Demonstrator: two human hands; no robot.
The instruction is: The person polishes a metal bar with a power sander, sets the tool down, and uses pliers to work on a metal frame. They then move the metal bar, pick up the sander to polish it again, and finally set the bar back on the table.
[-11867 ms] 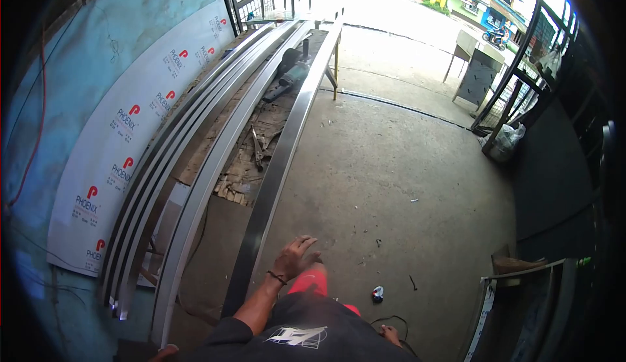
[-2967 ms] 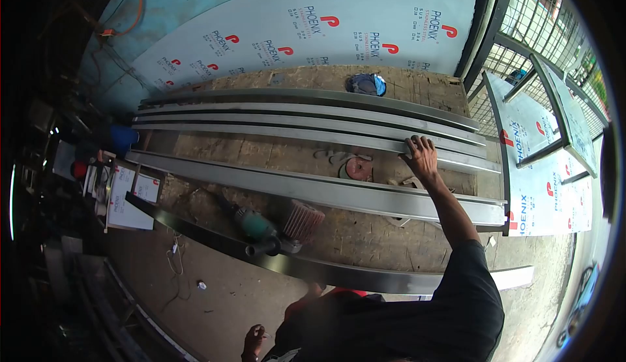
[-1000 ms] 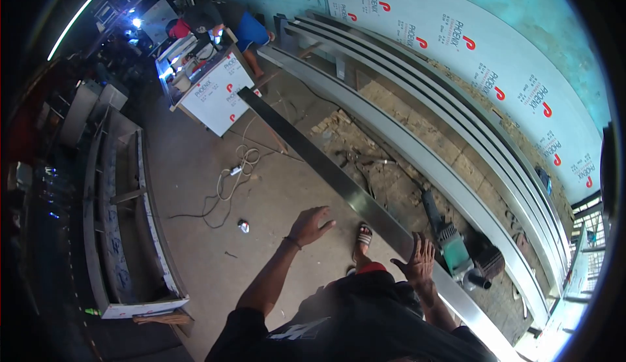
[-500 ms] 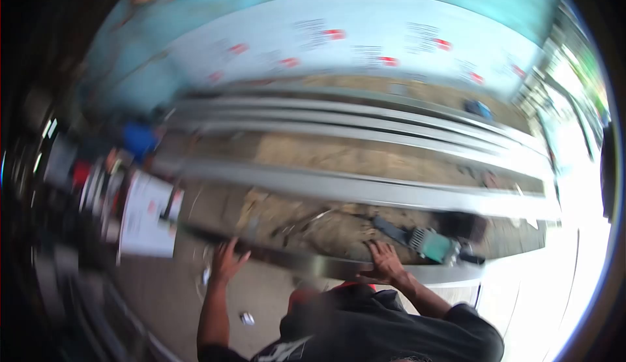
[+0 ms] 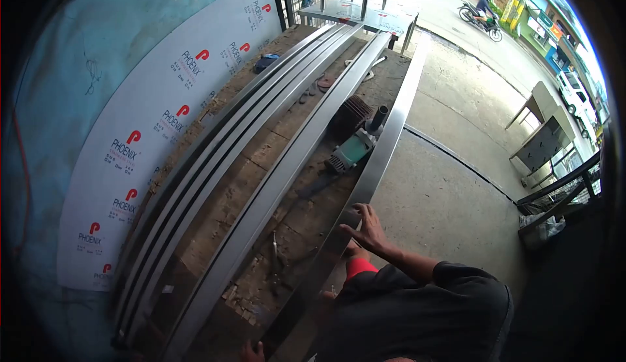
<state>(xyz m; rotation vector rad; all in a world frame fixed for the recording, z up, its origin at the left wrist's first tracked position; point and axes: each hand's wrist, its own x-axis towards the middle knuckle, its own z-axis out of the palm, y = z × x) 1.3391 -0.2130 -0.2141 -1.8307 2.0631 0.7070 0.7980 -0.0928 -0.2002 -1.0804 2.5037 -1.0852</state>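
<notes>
A long, shiny steel channel (image 5: 377,166) runs along the near edge of the workbench, in front of my body. Against its near side rests my right hand (image 5: 368,229), thumb and fingers apart, touching the metal. My left hand (image 5: 252,352) shows only as a few fingers at the bottom edge, spread by the same channel; the rest is out of frame. A green angle grinder (image 5: 352,150) lies on the bench just beyond the channel. Another long steel channel (image 5: 280,173) lies farther in, with several parallel steel lengths (image 5: 225,156) behind it.
Printed white sheet (image 5: 163,124) leans on the blue wall (image 5: 59,88). A dark ribbed block (image 5: 352,111) sits by the grinder. Beyond the bench end stands a metal table (image 5: 391,19). Concrete floor (image 5: 443,212) lies to the right, with a steel stand (image 5: 544,140) and a street behind.
My view has turned right toward the street, so the bench now runs away from me. Both hands stay at the near channel; the left has slipped mostly out of frame.
</notes>
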